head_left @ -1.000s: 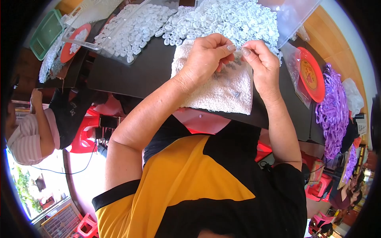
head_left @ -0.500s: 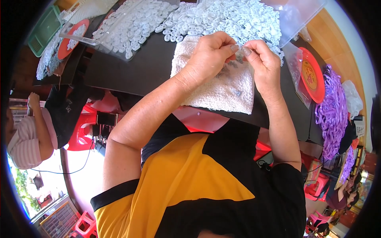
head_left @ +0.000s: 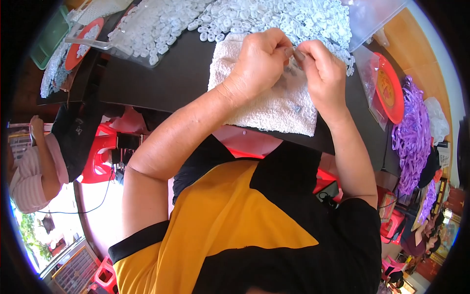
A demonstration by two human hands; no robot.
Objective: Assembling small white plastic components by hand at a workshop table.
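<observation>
Centrally, toward twelve o'clock: left hand [head_left: 257,61] and right hand [head_left: 320,73] drawn close together, fingertips [head_left: 290,50] meeting over the white towel [head_left: 267,105]. Pinched between them, something very small, too tiny to make out; both hands curled tight, thumb against forefinger. Resting under the hands, the towel, spread flat on the dark table [head_left: 161,81], its near edge at the table's six o'clock rim. Lying on the towel at five o'clock from the hands, a small grey piece [head_left: 296,109]. Just beyond the knuckles at twelve o'clock, touching the towel's far edge, a broad heap of small white plastic pieces [head_left: 274,17]. Further out at ten o'clock, a clear tray [head_left: 147,32] filled with the same white pieces. At far ten o'clock, an orange plate [head_left: 81,41] and a green basket [head_left: 49,41]. At three o'clock, well apart from the hands, a red plate [head_left: 389,88] inside a clear bag, then a bundle of purple strips [head_left: 413,137] past the table's edge. At eight o'clock, below the table, a red plastic stool [head_left: 98,159] and another person in a pink striped shirt [head_left: 32,171].
</observation>
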